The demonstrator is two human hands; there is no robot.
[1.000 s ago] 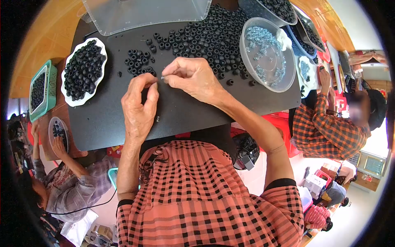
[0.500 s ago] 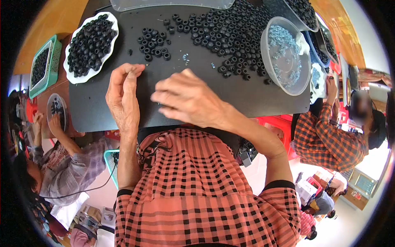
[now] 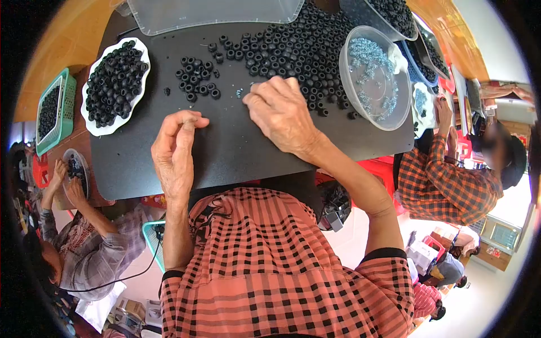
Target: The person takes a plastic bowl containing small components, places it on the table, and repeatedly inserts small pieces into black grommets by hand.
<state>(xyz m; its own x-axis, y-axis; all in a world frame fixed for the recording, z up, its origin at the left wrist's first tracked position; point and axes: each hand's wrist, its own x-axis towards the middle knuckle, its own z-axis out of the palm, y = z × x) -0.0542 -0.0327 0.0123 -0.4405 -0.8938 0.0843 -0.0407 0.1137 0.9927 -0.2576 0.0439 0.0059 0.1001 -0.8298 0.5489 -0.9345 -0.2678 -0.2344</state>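
My left hand [image 3: 176, 151] is above the dark table [image 3: 225, 149], thumb and forefinger pinched together. Whatever is between those fingertips, if anything, is too small to make out. To its right, my right hand [image 3: 282, 115] is low over the table with fingers curled together, fingertips beside a few small bluish metallic pieces [image 3: 239, 93]. Its grip is hidden from view. A small group of black, bead-like round pieces with holes [image 3: 197, 79] lies beyond my left hand. The large pile of the same pieces [image 3: 287, 48] spreads beyond my right hand.
A white scalloped plate [image 3: 144, 67] of black pieces stands at left. At right, a round clear tub [image 3: 401, 112] holds bluish bits, near a bin of black pieces [image 3: 389, 28]. A clear plastic bin [image 3: 214, 14] stands at the back. Co-workers sit at both sides.
My right hand has moved away from my left hand, to the right and farther up the table, to the small bluish pieces. My left hand keeps its pinch. The camera view has shifted slightly.
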